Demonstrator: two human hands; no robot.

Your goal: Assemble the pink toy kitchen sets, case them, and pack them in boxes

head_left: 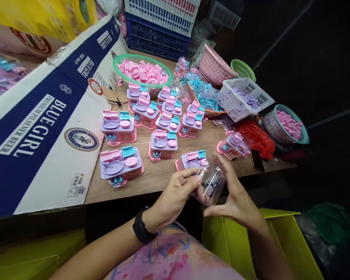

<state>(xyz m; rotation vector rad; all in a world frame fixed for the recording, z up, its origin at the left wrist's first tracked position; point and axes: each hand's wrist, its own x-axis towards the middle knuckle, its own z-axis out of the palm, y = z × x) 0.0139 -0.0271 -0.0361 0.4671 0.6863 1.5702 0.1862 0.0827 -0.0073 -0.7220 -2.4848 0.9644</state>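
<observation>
Fingers of the person's left hand (173,194) pinch the near left edge of a clear, rounded plastic shell (214,184) with dark printing on its side. Above that wrist sits a black band (141,225). On the shell's other side, the right hand (236,198) is spread wide, thumb well away from the remaining fingers; whether its fingertips touch the plastic cannot be told. Held up over the front edge of the brown wood-grain surface (151,175), the shell partly hides a pink-and-lavender plastic toy stand (191,157) with a teal flap.

Similar stands spread to the left and behind, their lavender tops bearing an oval dish and a pink disc. Right of the shell, another pink-and-lavender stand under a clear cover (236,144) rests tilted in view, near a dark phone (257,161) and a red plastic bag (259,136). Farther back are a round green basket (114,67) of pink pieces, an orange basket (211,114) of teal pieces and a white rectangular basket (236,109) of lavender pieces. A white-and-blue cardboard box (46,128) lettered BLUE GIRL lines the left side.
</observation>
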